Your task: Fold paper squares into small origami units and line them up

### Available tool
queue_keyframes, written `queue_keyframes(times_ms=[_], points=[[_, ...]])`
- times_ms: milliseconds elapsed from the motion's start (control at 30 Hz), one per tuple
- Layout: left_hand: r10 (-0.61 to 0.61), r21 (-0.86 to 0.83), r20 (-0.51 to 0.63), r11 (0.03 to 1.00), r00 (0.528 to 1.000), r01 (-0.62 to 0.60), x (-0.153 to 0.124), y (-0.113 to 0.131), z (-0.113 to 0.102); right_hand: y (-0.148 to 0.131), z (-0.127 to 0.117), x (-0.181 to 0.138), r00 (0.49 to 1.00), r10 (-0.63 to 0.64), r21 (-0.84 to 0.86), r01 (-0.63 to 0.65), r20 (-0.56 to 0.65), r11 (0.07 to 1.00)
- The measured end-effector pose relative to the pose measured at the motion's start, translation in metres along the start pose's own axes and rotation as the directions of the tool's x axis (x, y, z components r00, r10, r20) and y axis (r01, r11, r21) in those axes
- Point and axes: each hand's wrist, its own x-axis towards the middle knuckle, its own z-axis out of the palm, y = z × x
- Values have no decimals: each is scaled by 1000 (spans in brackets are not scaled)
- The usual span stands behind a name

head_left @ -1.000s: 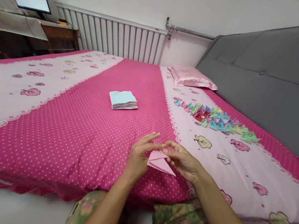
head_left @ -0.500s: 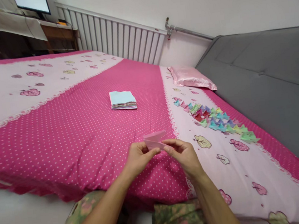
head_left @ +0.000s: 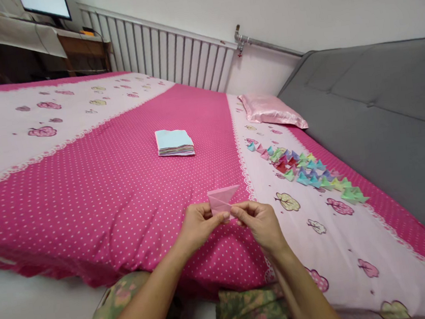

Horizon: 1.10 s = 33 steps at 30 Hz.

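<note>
A pink sheet of origami paper [head_left: 220, 199], folded with a diagonal crease and a pointed flap to the upper right, is held up over the bed's near part. My left hand [head_left: 200, 226] pinches its lower left side, thumb in front and fingers behind. At its lower right edge, my right hand [head_left: 258, 221] pinches the paper between thumb and forefinger. Both hands are closed on this same piece, their fingertips close together. Beyond them a stack of square paper [head_left: 174, 139], pale blue on top, lies on the dotted bedspread.
Many-coloured small folded paper pieces [head_left: 313, 171] lie in rows on the bed [head_left: 104, 192] at the right. A pink pillow [head_left: 273, 109] rests behind them, against the grey headboard [head_left: 383, 104]. A radiator [head_left: 161, 45] and a desk with a monitor [head_left: 47, 5] stand at the back.
The pink paper has turned so more of its face shows, and its pointed flap has shifted slightly right. My right fingers have moved a little along its edge. Both hands keep hold.
</note>
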Motion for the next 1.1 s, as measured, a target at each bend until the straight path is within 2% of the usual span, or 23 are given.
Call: queue_keyframes(times_ms=[200,433,700,900,1100], points=[[5,-117,-60,993,998,-12,0,3,1,4,-1,0,988,148,129,-152,41,980],[-50,-218,-194,976,980,6,-1,7,-3,7,-2,1,983,179,219,-184,43,958],[-122,-276,-145,958,982,78,0,3,-1,8,4,0,974,227,374,-208,-8,904],[-130,-304,-86,948,988,98,-2,3,1,3,10,-2,960,278,410,-247,-18,878],[-138,-271,-89,956,986,109,-4,7,3,0,9,-2,973,229,370,-208,-12,905]])
